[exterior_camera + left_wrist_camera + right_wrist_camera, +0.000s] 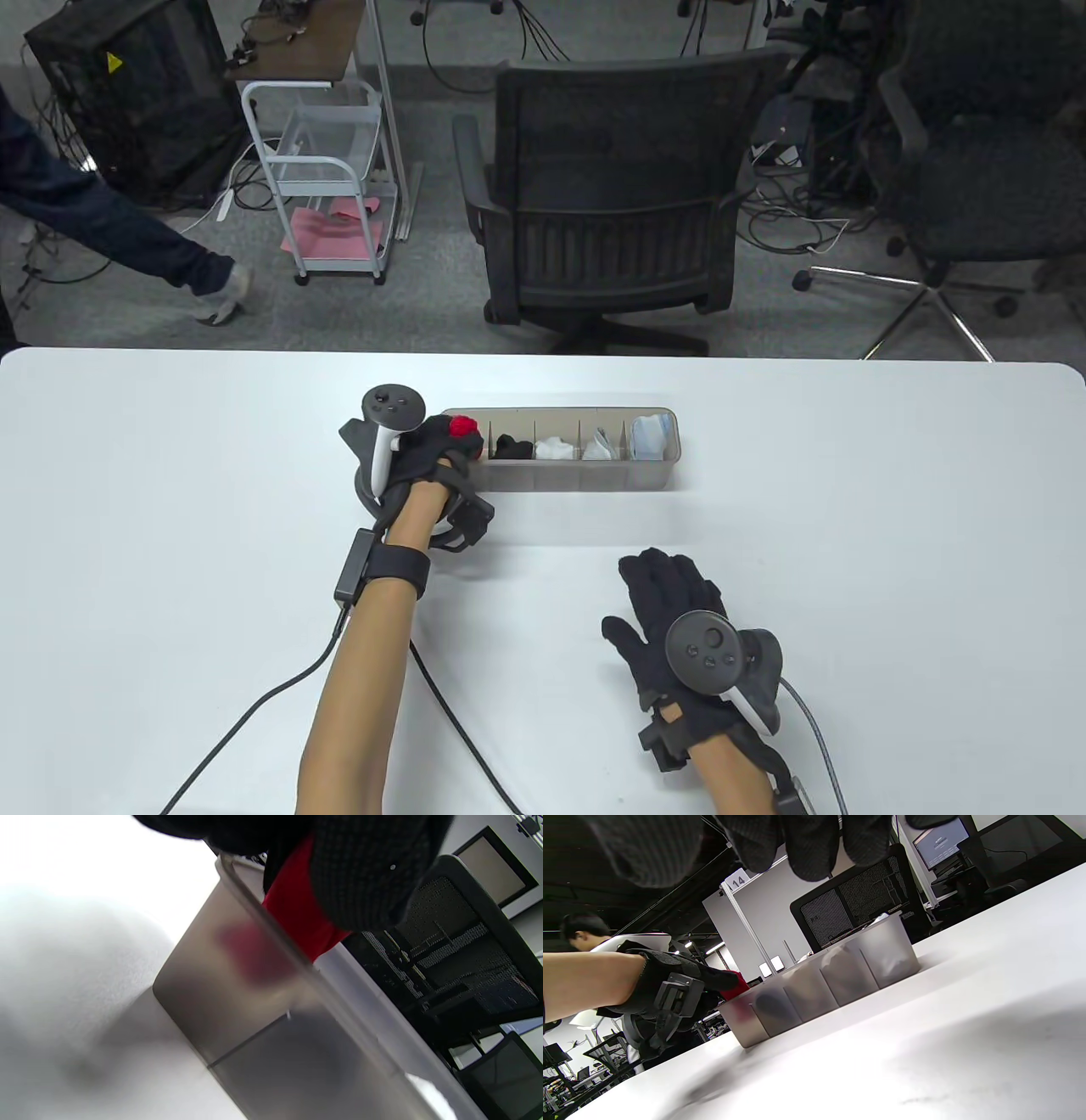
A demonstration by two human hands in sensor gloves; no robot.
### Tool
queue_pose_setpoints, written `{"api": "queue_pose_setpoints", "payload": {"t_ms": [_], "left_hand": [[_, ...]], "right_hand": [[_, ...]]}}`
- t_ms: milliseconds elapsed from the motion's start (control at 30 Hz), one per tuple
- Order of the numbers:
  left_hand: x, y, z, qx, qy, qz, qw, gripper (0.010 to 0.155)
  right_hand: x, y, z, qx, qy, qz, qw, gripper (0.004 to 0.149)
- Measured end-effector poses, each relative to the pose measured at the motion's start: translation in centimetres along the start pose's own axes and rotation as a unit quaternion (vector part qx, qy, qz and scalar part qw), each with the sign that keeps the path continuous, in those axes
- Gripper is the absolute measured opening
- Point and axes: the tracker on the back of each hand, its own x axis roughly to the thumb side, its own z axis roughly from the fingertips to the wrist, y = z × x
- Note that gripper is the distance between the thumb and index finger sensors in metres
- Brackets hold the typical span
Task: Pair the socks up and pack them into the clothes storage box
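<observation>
A long translucent storage box (577, 484) with several compartments lies at the table's middle. My left hand (450, 440) is over its leftmost compartment, fingers curled round a red sock bundle (461, 424) that sits partly below the rim. In the left wrist view the red socks (297, 916) hang under my gloved fingers (360, 878), inside the box wall (212, 984). The other compartments hold black socks (512, 446), white socks (556, 448), a white-grey pair (601, 444) and a light blue pair (653, 437). My right hand (657, 581) lies flat and empty on the table, nearer than the box (831, 980).
A black office chair (611, 212) stands just beyond the table's far edge. A glove cable (254, 722) trails across the table by my left forearm. A person's leg (127, 238) and a white cart (327, 178) are on the floor at far left.
</observation>
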Motion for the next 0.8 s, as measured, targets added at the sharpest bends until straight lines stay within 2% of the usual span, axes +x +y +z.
{"api": "queue_pose_setpoints", "payload": {"t_ms": [33, 100, 200, 300, 367, 467, 533, 600, 700, 800], "left_hand": [[0.1, 0.0, 0.1, 0.005, -0.003, 0.001, 1.0, 0.078], [0.4, 0.4, 0.9, 0.008, -0.014, -0.002, 1.0, 0.084], [1.2, 1.5, 2.9, 0.016, -0.059, -0.004, 0.998, 0.081], [2.1, 2.8, 6.5, -0.003, -0.143, -0.013, 0.99, 0.079], [2.5, 3.7, 10.4, -0.037, -0.218, -0.025, 0.975, 0.082], [2.0, 4.2, 15.8, -0.094, -0.277, -0.057, 0.955, 0.086], [1.0, 3.9, 19.1, -0.098, -0.328, -0.062, 0.937, 0.085], [-0.4, 3.0, 21.3, -0.115, -0.348, -0.078, 0.927, 0.084], [-2.6, 0.7, 22.3, -0.163, -0.353, -0.059, 0.919, 0.085], [-4.4, -1.9, 22.0, -0.176, -0.341, -0.039, 0.922, 0.084]], "right_hand": [[0.0, 0.0, 0.0, 0.0, 0.0, 0.001, 1.0, 0.07], [0.0, 0.0, 0.0, 0.003, 0.001, 0.001, 1.0, 0.07], [0.0, -0.1, 0.0, 0.01, 0.001, -0.002, 1.0, 0.071], [0.0, -0.1, 0.1, 0.027, -0.001, -0.002, 1.0, 0.074], [0.0, -0.3, 0.1, 0.033, -0.007, 0.002, 0.999, 0.076], [0.0, -0.6, 0.2, 0.034, -0.015, 0.008, 0.999, 0.077], [0.0, -0.6, 0.3, 0.037, -0.017, 0.009, 0.999, 0.077], [-0.1, -0.6, 0.4, 0.051, -0.021, -0.001, 0.998, 0.078], [0.0, -0.4, 0.5, 0.066, -0.025, 0.003, 0.998, 0.078], [0.2, -0.5, 0.7, 0.064, -0.033, 0.02, 0.997, 0.078]]}}
